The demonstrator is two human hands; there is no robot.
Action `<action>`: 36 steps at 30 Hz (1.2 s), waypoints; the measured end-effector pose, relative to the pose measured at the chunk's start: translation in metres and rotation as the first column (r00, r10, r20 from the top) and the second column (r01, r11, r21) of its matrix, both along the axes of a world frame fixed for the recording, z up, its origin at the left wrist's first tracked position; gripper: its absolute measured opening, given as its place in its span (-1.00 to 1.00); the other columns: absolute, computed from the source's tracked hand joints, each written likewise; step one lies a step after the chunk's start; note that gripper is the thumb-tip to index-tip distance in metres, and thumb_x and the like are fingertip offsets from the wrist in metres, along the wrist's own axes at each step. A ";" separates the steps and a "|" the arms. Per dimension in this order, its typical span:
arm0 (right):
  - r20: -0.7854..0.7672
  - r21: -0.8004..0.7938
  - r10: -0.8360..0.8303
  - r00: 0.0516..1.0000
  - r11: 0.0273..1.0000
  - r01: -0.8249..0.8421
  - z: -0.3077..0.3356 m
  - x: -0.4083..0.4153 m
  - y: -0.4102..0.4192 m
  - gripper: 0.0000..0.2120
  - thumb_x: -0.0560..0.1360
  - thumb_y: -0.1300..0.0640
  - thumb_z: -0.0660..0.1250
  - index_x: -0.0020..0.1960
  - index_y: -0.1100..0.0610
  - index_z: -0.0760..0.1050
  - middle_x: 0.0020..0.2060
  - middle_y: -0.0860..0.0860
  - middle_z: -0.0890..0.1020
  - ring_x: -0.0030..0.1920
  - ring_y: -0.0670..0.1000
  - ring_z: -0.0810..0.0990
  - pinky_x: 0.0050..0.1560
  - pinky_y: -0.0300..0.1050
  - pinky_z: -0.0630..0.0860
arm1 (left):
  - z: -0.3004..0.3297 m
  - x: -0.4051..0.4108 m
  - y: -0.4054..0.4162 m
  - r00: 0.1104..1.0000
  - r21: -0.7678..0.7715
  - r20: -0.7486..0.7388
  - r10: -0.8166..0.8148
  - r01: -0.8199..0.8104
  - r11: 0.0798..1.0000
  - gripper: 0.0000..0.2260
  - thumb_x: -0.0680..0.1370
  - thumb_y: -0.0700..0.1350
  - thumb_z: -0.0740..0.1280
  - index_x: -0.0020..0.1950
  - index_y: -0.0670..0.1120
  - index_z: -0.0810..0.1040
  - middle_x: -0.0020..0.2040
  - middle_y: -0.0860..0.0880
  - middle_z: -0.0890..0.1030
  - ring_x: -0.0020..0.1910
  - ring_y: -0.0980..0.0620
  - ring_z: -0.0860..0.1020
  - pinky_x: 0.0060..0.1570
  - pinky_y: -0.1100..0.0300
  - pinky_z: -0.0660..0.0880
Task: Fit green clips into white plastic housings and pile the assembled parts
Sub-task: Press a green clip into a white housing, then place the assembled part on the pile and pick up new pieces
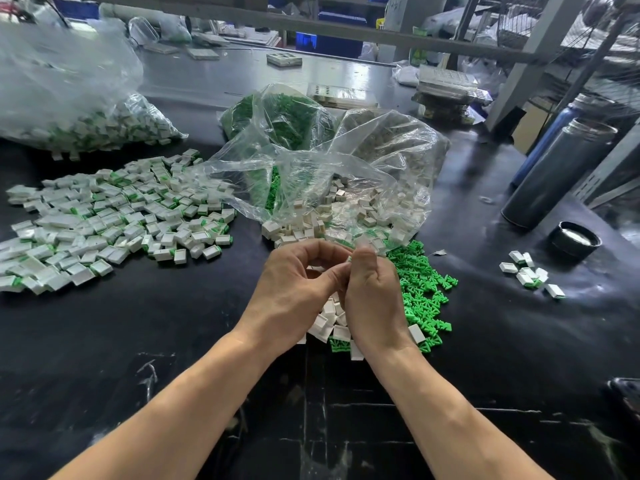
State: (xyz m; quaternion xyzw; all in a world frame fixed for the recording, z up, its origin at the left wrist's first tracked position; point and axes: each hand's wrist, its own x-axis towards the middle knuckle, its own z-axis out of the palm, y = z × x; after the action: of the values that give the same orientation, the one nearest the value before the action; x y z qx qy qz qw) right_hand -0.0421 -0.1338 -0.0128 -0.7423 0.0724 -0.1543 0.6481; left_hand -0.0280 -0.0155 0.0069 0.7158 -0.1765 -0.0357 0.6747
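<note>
My left hand [298, 282] and my right hand [372, 292] meet at the table's middle, fingers curled together around a small white housing [347, 260] that is mostly hidden between the fingertips. Loose green clips [424, 292] lie in a heap just right of my right hand. Empty white housings [330, 318] lie under and between my hands, and more spill from an open clear bag [346, 195] behind them. A broad pile of assembled white-and-green parts [114, 216] spreads over the black table [173, 341] to the left.
A big clear bag of assembled parts [69, 98] lies at the far left, a bag of green clips [280, 116] behind the middle. At right stand a grey flask [557, 174], its black lid [575, 239] and a few assembled parts [531, 273].
</note>
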 end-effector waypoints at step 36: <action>0.030 -0.149 -0.025 0.999 0.988 0.030 0.009 -0.001 -0.019 -0.88 0.62 0.09 0.41 -0.10 0.01 0.62 -0.29 -0.11 0.65 -0.30 -0.20 0.57 -0.24 -0.32 0.48 | -0.004 0.014 0.017 0.926 0.402 0.370 0.080 -0.237 0.885 -0.86 0.51 -0.07 0.53 0.02 0.10 0.66 -0.15 0.24 0.57 -0.15 0.24 0.55 -0.17 0.43 0.45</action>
State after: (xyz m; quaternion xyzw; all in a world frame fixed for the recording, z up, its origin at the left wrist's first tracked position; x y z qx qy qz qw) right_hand -0.0434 -0.1529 -0.0034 -0.7855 0.0619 -0.1784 0.5893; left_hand -0.0144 0.0012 0.0029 0.8565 -0.2185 0.1067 0.4552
